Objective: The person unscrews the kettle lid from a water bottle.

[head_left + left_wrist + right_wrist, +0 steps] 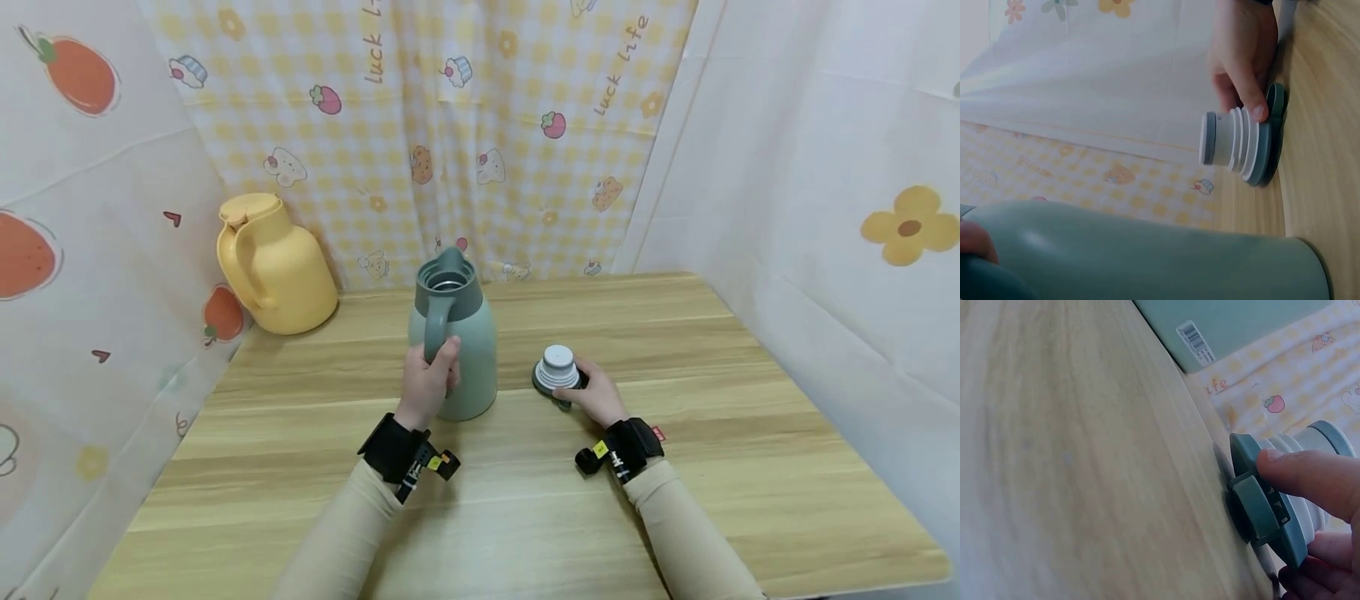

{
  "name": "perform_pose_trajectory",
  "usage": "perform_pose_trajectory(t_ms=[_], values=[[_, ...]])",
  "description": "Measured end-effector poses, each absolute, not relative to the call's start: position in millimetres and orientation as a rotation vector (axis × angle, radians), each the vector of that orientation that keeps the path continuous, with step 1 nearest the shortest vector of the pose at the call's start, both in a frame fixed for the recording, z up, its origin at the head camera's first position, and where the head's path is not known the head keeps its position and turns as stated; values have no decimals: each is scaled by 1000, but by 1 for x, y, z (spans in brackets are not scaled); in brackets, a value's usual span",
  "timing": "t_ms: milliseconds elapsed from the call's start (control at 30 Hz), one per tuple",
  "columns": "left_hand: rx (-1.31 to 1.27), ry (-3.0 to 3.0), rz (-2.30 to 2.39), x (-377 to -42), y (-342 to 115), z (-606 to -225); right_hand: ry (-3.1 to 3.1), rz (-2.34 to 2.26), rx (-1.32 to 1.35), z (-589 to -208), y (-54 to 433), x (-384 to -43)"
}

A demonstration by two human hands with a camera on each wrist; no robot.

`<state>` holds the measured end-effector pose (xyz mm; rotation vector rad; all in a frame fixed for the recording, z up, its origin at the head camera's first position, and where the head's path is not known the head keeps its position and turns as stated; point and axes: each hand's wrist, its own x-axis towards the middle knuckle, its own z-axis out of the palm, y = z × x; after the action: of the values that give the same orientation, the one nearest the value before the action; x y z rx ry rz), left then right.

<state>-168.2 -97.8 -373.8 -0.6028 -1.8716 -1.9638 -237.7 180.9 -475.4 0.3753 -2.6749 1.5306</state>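
Observation:
A pale green thermos jug (472, 358) stands upright on the wooden table, its dark green neck uncovered and the steel mouth showing. My left hand (429, 385) grips the jug's handle (437, 321). To its right is the jug's lid (558, 367), upside down, with the white ringed plug upward and the green top (1264, 153) toward the table. My right hand (597, 393) holds the lid by its edge, the thumb on the near side. In the right wrist view, a green tab (1255, 503) sticks out from the lid beside the thumb.
A yellow thermos jug (288, 271) with its lid on stands at the table's back left corner. Behind the table (510, 508) hangs a yellow checked curtain (480, 108). White patterned cloth (810, 208) borders the right side, with more on the left.

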Motion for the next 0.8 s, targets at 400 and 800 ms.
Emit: perform_pose_trajectory(t_ms=[400,800], values=[[-404,-1901,-1891,-226,-94,-374,-2620,1550,395,-474,181,-237],[-285,-1888,-1922,-278,-77,-353,-2626,1540,346,-480,185,-237]])
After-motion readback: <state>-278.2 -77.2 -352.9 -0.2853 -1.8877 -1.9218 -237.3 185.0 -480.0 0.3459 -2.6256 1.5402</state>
